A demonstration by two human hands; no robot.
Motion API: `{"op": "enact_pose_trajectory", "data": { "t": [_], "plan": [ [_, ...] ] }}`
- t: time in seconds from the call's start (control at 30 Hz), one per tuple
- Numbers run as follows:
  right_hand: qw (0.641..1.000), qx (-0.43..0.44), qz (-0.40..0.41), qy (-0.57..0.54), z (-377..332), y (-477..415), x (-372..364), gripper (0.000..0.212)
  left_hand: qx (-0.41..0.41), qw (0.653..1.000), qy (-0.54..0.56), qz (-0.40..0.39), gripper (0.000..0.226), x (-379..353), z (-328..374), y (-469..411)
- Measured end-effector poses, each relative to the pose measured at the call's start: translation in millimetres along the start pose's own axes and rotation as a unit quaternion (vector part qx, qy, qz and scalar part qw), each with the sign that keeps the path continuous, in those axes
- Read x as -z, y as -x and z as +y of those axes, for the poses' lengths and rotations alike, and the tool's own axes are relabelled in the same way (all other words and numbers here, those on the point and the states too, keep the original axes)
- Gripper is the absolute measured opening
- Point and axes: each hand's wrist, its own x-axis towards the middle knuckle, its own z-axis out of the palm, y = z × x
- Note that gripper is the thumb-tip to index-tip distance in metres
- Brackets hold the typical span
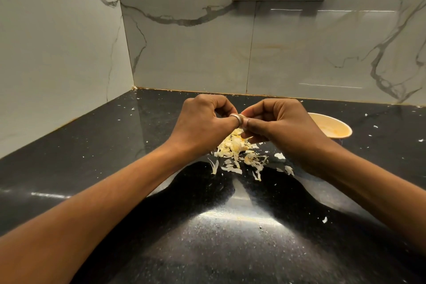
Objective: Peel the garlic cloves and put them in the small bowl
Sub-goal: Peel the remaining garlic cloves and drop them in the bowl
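The fingers (251, 125) of both hands are curled in tight and meet tip to tip, pinching something small between them. By the task it is most likely a garlic clove being peeled, but the fingers hide it and I cannot tell how much skin is left on it. The left hand (202, 122) wears a ring (235, 118) and touches the right hand (283, 127) at the thumbs; both are held up off the table, right over a pile of skins (235, 152).

That pile is pale and loose, and more scraps lie scattered across the dark table (230, 249), so a fair number of cloves look already peeled. The small bowl (332, 120) stands on the table just behind the right hand, which covers part of it. Its inside looks yellowish, but whether peeled cloves lie in it cannot be made out. No unpeeled cloves show clearly among the skins, so the work seems well along, perhaps near its end. This clove has yet to go into the bowl.
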Motion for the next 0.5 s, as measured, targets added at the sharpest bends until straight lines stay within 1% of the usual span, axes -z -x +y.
{"op": "enact_pose_trajectory", "data": {
  "t": [0.13,0.37,0.5],
  "plan": [
    [1.0,0.014,-0.002,0.019,1.6,-0.4,0.6,0.012,0.012,1.0,-0.001,-0.001,0.01,-0.8,-0.1,-0.2],
    [0.999,0.0,-0.023,-0.041,2.7,-0.9,1.3,0.01,0.047,0.999,0.022,-0.012,0.014,0.2,2.6,-0.3],
    [0.998,-0.002,-0.025,-0.064,1.4,-0.2,2.2,0.012,0.063,0.997,0.035,-0.02,0.015,1.1,5.4,0.2]
  ]
}}
